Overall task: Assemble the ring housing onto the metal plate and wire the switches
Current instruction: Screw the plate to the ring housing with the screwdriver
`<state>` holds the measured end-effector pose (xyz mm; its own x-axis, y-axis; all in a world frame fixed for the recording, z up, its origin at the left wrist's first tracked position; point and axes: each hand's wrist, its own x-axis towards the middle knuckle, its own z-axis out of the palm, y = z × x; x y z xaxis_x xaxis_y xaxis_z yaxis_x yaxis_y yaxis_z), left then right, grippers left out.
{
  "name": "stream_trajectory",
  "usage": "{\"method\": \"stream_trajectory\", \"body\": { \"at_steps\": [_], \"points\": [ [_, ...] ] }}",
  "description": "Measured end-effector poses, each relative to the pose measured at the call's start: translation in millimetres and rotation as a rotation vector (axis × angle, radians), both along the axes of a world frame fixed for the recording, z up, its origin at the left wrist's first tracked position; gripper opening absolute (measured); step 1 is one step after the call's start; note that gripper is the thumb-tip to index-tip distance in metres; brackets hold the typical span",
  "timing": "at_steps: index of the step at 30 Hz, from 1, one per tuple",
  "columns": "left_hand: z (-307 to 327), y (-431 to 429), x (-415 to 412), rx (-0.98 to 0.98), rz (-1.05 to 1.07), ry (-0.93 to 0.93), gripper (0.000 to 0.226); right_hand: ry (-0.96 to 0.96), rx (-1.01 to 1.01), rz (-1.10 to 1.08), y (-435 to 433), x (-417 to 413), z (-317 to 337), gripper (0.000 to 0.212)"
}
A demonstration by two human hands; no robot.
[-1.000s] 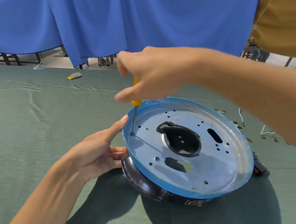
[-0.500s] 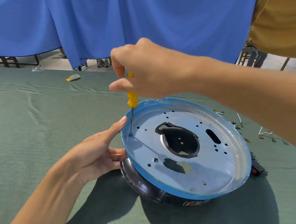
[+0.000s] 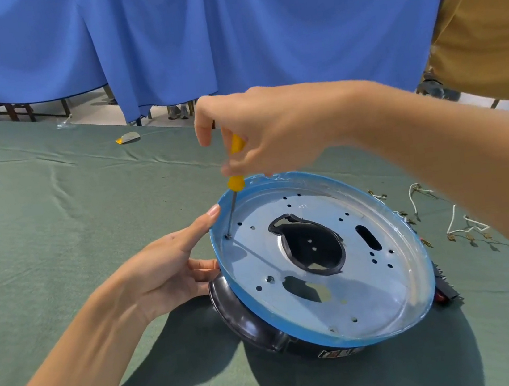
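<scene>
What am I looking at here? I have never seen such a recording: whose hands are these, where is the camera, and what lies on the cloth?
No machine here: a person's two bare hands, filmed by one camera worn on the head, looking down. The right hand grips a yellow-handled screwdriver, its tip at a hole of the blue-rimmed metal plate. The left hand steadies the plate's rim with straight fingers. Beneath sits the black ring housing. All rests on a green cloth; white wires lie to the right.

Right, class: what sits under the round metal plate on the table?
A black ring housing shows below the metal plate at its near-left edge, and what looks like a red switch peeks out at the right. The rest is covered by the plate.
</scene>
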<state>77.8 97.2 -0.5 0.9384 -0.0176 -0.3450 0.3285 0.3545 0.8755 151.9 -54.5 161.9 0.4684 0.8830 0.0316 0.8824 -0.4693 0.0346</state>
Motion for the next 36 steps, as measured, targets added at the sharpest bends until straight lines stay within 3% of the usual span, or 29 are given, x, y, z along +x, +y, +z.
{"method": "stream_trajectory", "body": {
  "at_steps": [3, 7, 11, 16, 21, 25, 30, 34, 36],
  "points": [
    [1, -2, 0, 0.006, 0.015, 0.006, 0.052, -0.157, 0.069, 0.010, 3, -3, -9, 0.031],
    [2, -3, 0, 0.009, 0.026, 0.007, 0.056, 0.081, 0.008, -0.006, -1, -3, -1, 0.045],
    [3, -4, -1, 0.005, 0.024, 0.005, 0.056, -0.114, 0.167, 0.047, 5, -3, -12, 0.036],
    [3, -4, -2, 0.001, 0.031, 0.009, 0.063, 0.083, 0.020, 0.012, 1, -3, 2, 0.041],
    [5, -4, -2, 0.002, 0.025, 0.006, 0.055, -0.187, 0.100, 0.022, 8, -5, -12, 0.039],
    [3, -3, -2, 0.005, 0.018, 0.012, 0.059, 0.122, 0.029, 0.022, 3, -7, 0, 0.040],
    [3, -2, -2, 0.007, 0.011, 0.006, 0.055, -0.175, 0.113, 0.052, 11, -6, -15, 0.032],
    [3, -2, -3, 0.016, 0.011, 0.001, 0.052, 0.064, -0.048, -0.037, 3, -5, 2, 0.035],
    [3, -3, -2, 0.023, 0.013, 0.001, 0.052, 0.073, -0.030, 0.001, 0, -5, 6, 0.034]
  ]
}}
